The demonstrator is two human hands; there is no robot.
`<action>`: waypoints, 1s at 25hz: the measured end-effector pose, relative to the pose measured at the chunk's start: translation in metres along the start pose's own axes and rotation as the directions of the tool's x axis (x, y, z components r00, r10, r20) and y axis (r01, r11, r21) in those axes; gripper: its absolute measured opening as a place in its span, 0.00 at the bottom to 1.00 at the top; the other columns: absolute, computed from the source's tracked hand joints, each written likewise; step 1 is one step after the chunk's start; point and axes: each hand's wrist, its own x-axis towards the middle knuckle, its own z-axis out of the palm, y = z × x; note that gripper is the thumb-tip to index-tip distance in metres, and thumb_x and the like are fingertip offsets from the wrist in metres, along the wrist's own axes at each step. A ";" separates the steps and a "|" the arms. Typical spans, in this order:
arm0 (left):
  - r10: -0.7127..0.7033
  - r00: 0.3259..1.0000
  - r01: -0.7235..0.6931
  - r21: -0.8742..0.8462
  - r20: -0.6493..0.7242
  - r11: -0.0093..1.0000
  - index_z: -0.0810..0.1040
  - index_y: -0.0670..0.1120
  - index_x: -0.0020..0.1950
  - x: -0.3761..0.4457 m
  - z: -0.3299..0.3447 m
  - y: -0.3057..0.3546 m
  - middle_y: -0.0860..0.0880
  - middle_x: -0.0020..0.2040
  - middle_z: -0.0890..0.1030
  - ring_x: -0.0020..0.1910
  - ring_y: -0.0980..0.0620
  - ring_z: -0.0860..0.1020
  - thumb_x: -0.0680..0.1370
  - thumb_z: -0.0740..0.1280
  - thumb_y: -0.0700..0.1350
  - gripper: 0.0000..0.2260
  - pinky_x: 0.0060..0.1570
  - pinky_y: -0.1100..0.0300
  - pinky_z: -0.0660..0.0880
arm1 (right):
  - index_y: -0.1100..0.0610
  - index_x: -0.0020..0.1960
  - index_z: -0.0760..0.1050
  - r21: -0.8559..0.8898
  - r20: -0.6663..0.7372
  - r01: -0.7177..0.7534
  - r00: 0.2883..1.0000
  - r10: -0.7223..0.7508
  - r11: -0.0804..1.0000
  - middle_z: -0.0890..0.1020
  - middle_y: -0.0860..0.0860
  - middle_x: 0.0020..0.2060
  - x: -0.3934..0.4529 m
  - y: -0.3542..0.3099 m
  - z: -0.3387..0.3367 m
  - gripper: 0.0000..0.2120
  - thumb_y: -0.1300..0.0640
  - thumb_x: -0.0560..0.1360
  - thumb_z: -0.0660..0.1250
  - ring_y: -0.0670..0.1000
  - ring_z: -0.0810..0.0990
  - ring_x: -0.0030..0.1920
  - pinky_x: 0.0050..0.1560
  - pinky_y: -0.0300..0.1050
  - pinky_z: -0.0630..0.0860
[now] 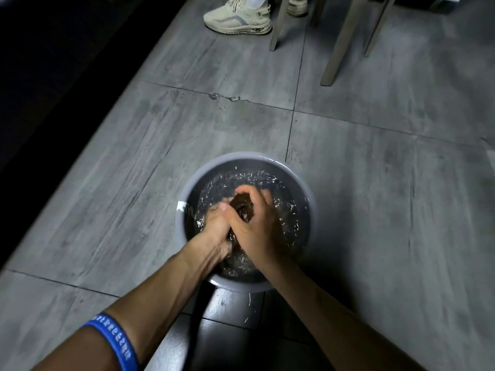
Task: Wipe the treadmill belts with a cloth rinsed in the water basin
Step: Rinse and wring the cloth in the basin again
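Head view, basin: a round grey water basin [184,228] stands on the grey tiled floor [375,183], in the lower middle of the picture; a white label shows on its left rim.
Head view, water: the water [289,210] inside is rippled and glinting all around the hands.
Head view, cloth: a dark brown cloth [243,208] is bunched into a wet wad inside the basin, between the two hands, at the water's surface. Its long axis runs from near-left to far-right, along the line of the right palm; only the upper end shows, the rest is hidden by the hands.
Head view, left hand: the left hand [215,223] has its fingers curled round the nearer, lower part of the cloth, wrist low at the water.
Head view, right hand: the right hand [253,226] lies over the left, fingers wrapped tightly round the upper part of the cloth, thumb pressed across toward the left hand.
Head view, wristband: a blue wristband [117,341] with white lettering sits on the left forearm, near the bottom edge.
Head view, surroundings: pale sneakers [237,18] of another person stand at the top, beside beige chair legs [340,49]. A small wet patch [222,97] lies on a tile joint beyond the basin.
Head view, left edge: a dark, unlit mass fills the left side; what it is cannot be told.
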 end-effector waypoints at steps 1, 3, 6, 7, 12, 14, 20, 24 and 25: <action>0.020 1.000 -0.020 -0.006 -0.010 1.000 0.78 0.41 0.42 -0.001 0.002 -0.002 0.44 0.31 0.81 0.26 0.50 0.80 0.80 0.63 0.37 0.08 0.25 0.61 0.77 | 0.48 0.56 0.77 -0.018 -0.002 -0.013 1.000 0.013 1.000 0.77 0.47 0.52 0.002 0.004 0.001 0.15 0.42 0.72 0.69 0.46 0.76 0.50 0.50 0.41 0.73; 0.046 0.997 -0.041 0.090 -0.055 0.995 0.80 0.41 0.44 0.002 0.005 -0.004 0.44 0.32 0.82 0.28 0.49 0.81 0.81 0.65 0.41 0.08 0.27 0.60 0.78 | 0.52 0.55 0.76 -0.035 0.022 -0.019 1.000 0.020 0.999 0.79 0.47 0.50 0.006 0.009 0.000 0.13 0.45 0.76 0.68 0.47 0.76 0.49 0.50 0.43 0.72; 0.190 0.980 -0.144 0.445 -0.061 0.884 0.82 0.42 0.48 0.012 -0.002 0.001 0.42 0.44 0.84 0.41 0.45 0.82 0.82 0.63 0.50 0.14 0.43 0.56 0.79 | 0.57 0.50 0.77 -0.134 0.076 0.046 0.996 -0.036 0.990 0.83 0.52 0.45 0.014 0.017 -0.005 0.11 0.49 0.79 0.66 0.53 0.78 0.44 0.46 0.43 0.73; 0.275 0.961 -0.202 0.652 -0.010 0.731 0.83 0.43 0.48 0.015 -0.005 0.004 0.42 0.46 0.84 0.46 0.44 0.82 0.82 0.61 0.52 0.16 0.49 0.56 0.77 | 0.58 0.47 0.78 -0.224 0.082 0.085 0.994 -0.068 0.971 0.84 0.54 0.43 0.018 0.020 -0.008 0.12 0.49 0.79 0.65 0.54 0.77 0.41 0.45 0.44 0.74; 0.314 0.919 -0.243 0.970 0.237 -0.022 0.80 0.44 0.56 0.010 -0.010 0.010 0.40 0.65 0.75 0.64 0.39 0.73 0.82 0.52 0.58 0.23 0.65 0.49 0.70 | 0.61 0.55 0.77 -0.543 0.298 -0.053 0.921 0.251 0.838 0.77 0.60 0.58 0.033 0.030 -0.015 0.16 0.50 0.80 0.58 0.58 0.74 0.58 0.63 0.52 0.70; 0.126 0.940 -0.301 0.945 0.316 -0.126 0.74 0.47 0.68 0.013 -0.019 0.015 0.44 0.76 0.61 0.74 0.41 0.61 0.79 0.57 0.59 0.23 0.72 0.47 0.61 | 0.58 0.65 0.69 -0.586 0.395 0.050 0.889 0.231 0.809 0.67 0.59 0.66 0.028 0.039 -0.015 0.16 0.50 0.81 0.58 0.60 0.68 0.65 0.65 0.54 0.67; 0.108 0.952 -0.287 0.958 0.288 -0.018 0.79 0.44 0.59 0.010 -0.025 0.013 0.42 0.59 0.81 0.56 0.44 0.79 0.74 0.66 0.44 0.14 0.54 0.60 0.75 | 0.48 0.74 0.64 -0.698 0.364 -0.012 0.855 0.370 0.716 0.64 0.60 0.72 0.033 0.038 -0.010 0.25 0.63 0.79 0.62 0.61 0.75 0.63 0.56 0.48 0.75; -0.227 0.971 0.182 0.379 0.078 0.907 0.82 0.45 0.45 -0.003 -0.009 0.016 0.42 0.38 0.83 0.32 0.48 0.81 0.80 0.59 0.53 0.16 0.37 0.57 0.80 | 0.51 0.44 0.82 0.100 0.260 -0.591 0.792 0.552 0.801 0.84 0.49 0.42 0.033 0.026 -0.007 0.12 0.65 0.73 0.64 0.53 0.81 0.45 0.53 0.48 0.80; -0.277 0.955 0.240 0.271 0.110 0.932 0.82 0.45 0.43 -0.005 -0.006 0.018 0.43 0.36 0.83 0.32 0.48 0.81 0.80 0.60 0.57 0.19 0.41 0.51 0.81 | 0.51 0.38 0.81 0.195 0.214 -0.545 0.835 0.507 0.815 0.83 0.47 0.37 0.028 0.017 -0.008 0.12 0.65 0.73 0.65 0.50 0.81 0.43 0.51 0.46 0.79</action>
